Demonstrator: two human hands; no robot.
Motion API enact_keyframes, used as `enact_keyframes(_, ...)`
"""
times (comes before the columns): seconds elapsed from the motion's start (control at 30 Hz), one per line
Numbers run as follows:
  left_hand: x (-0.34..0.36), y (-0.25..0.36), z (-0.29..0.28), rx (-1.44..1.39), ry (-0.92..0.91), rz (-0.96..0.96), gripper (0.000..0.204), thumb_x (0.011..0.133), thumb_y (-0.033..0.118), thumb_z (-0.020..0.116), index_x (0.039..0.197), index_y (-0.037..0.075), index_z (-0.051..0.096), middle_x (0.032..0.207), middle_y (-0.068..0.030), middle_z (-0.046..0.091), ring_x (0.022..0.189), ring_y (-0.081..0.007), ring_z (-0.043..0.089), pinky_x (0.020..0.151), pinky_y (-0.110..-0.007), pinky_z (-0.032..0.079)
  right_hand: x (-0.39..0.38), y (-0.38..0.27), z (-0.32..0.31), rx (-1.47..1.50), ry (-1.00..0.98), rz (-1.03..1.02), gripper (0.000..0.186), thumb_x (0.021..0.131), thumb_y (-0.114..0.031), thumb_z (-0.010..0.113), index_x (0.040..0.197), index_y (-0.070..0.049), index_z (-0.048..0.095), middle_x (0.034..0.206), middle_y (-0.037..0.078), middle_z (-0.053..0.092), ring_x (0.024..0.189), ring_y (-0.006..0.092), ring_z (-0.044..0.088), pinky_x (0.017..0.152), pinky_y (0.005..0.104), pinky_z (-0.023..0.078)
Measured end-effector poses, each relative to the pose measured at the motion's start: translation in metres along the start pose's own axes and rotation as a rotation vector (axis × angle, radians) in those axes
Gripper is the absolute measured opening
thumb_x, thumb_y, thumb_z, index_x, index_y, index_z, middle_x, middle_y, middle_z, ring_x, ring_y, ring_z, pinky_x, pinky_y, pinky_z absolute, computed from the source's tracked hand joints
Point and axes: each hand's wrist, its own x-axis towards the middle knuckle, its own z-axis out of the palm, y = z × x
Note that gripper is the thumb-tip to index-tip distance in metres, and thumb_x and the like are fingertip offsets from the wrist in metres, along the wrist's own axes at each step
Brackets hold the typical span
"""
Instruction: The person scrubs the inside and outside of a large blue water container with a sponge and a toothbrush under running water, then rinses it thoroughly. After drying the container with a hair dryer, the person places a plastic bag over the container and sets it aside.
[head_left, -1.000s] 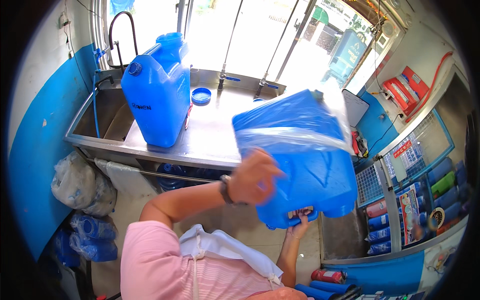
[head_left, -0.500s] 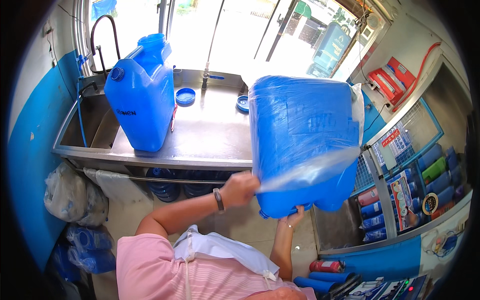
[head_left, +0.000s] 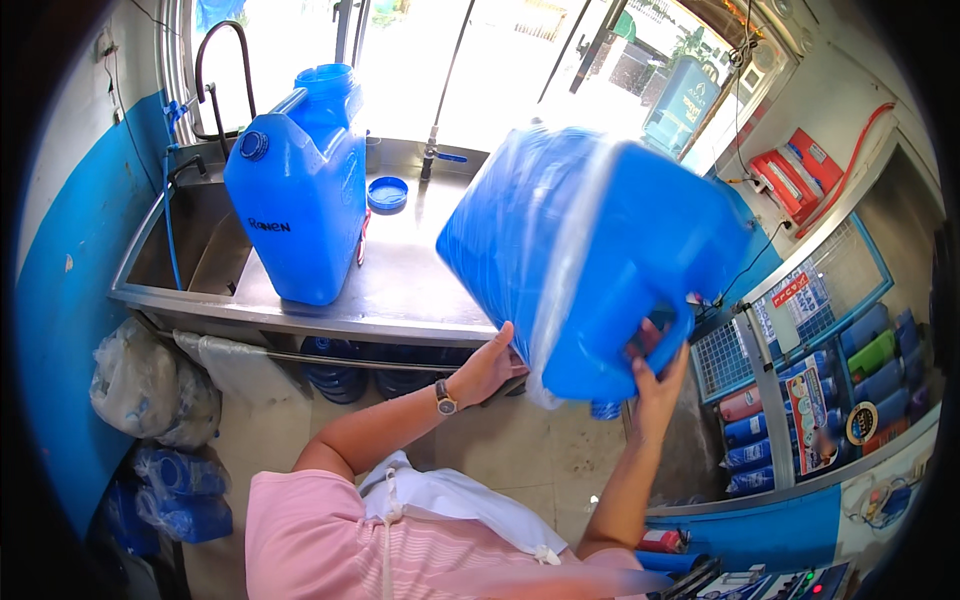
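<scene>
A large blue water jug (head_left: 650,270) is held tilted in the air above the counter's right front edge, slightly smeared by motion. Clear plastic film (head_left: 530,215) covers its base half, with a bunched edge running round the middle. My right hand (head_left: 655,385) is closed round the jug's handle. My left hand (head_left: 488,370) bears against the jug's lower left side over the film, its thumb up and its other fingers partly hidden. On the steel counter (head_left: 400,260) stands a second blue jug (head_left: 300,210), upright, its wide mouth uncapped. Behind it lies a round blue lid (head_left: 388,193).
A sink (head_left: 190,245) with a black curved faucet (head_left: 225,75) is at the left. Bagged containers (head_left: 150,385) hang or stand below it. At the right is a glass-fronted case (head_left: 790,370) with several bottles. A red box (head_left: 790,180) hangs on the wall.
The jug has turned and tilted, bringing its handle side toward me. My right hand has moved from below onto the handle. My left hand has released the film's edge and moved to the jug's side.
</scene>
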Motion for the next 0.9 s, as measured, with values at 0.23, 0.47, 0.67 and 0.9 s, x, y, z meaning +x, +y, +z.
enact_keyframes(0.23, 0.028, 0.013, -0.011, -0.390, -0.094, -0.175, 0.108, 0.084, 0.083, 0.030, 0.153, 0.003, 0.013, 0.156, -0.0177, 0.026, 0.143, -0.0360, 0.028, 0.114, -0.055, 0.022, 0.156, -0.020, 0.099, -0.887, -0.331, 0.029, 0.064, 0.083, -0.034, 0.061, 0.136, 0.001, 0.049, 0.119, 0.029, 0.062, 0.110, 0.0391, 0.061, 0.096, 0.0414, 0.046)
enact_keyframes(0.47, 0.051, 0.017, -0.047, -0.248, -0.161, -0.247, 0.084, 0.097, 0.064, 0.032, 0.151, 0.001, 0.022, 0.151, -0.0204, 0.036, 0.136, -0.0341, 0.041, 0.110, -0.047, 0.033, 0.259, 0.033, 0.138, -1.185, -0.391, 0.014, 0.057, 0.079, -0.039, 0.060, 0.123, -0.002, 0.064, 0.107, 0.025, 0.068, 0.100, 0.0369, 0.066, 0.091, 0.0419, 0.049)
enact_keyframes(0.67, -0.051, -0.002, -0.086, 0.176, -0.077, -0.483, 0.051, 0.103, 0.036, 0.043, 0.145, 0.007, 0.042, 0.139, -0.0102, 0.055, 0.124, -0.0225, 0.055, 0.103, -0.036, 0.041, 0.318, 0.074, 0.128, -1.244, -0.484, -0.008, 0.054, 0.073, -0.039, 0.064, 0.113, -0.003, 0.069, 0.100, 0.023, 0.070, 0.093, 0.0334, 0.069, 0.085, 0.0405, 0.052)
enact_keyframes(0.9, -0.200, 0.024, -0.141, 0.253, 0.548, -0.319, 0.043, 0.100, 0.028, 0.049, 0.138, 0.009, 0.049, 0.129, -0.0053, 0.061, 0.112, -0.0167, 0.060, 0.096, -0.032, 0.045, 0.359, 0.106, 0.086, -1.313, -0.510, -0.055, 0.062, 0.078, -0.036, 0.064, 0.125, 0.004, 0.060, 0.118, 0.026, 0.064, 0.107, 0.0323, 0.064, 0.092, 0.0384, 0.049)
